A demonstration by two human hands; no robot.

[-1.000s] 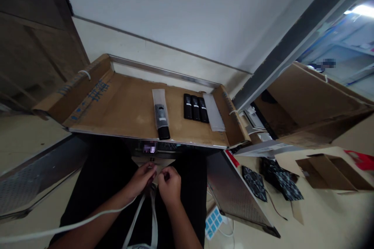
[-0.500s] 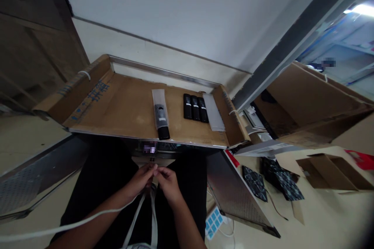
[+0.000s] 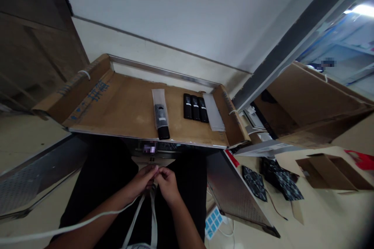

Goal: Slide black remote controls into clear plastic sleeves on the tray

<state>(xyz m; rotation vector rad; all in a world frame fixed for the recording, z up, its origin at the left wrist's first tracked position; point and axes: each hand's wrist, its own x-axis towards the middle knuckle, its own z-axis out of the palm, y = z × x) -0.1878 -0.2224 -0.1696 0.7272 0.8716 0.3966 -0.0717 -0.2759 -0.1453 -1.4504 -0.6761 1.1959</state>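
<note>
Low in front of my lap, my left hand (image 3: 146, 177) and my right hand (image 3: 167, 182) meet with fingertips pinched together. Whatever they pinch is too small or hidden to make out. Pale straps (image 3: 154, 214) run up from my waist to just beneath the fingers. A white cord (image 3: 96, 215) comes in from the lower left and reaches my left wrist. Beyond the hands, on the cardboard-lined tray (image 3: 131, 101), lies a black remote control (image 3: 161, 116) partly inside a translucent sleeve. Several more black remotes (image 3: 195, 108) lie side by side to its right.
Flat translucent sleeves (image 3: 214, 113) lie at the tray's right end. Metal panels (image 3: 239, 194) slant down on both sides of my legs. On the right are a large cardboard box (image 3: 315, 105), dark patterned items (image 3: 274, 181) on the floor and a smaller open box (image 3: 333, 173).
My fingers have shifted slightly against each other, with the right hand's fingers drawn in a little closer. The tray and the remotes on it are unchanged.
</note>
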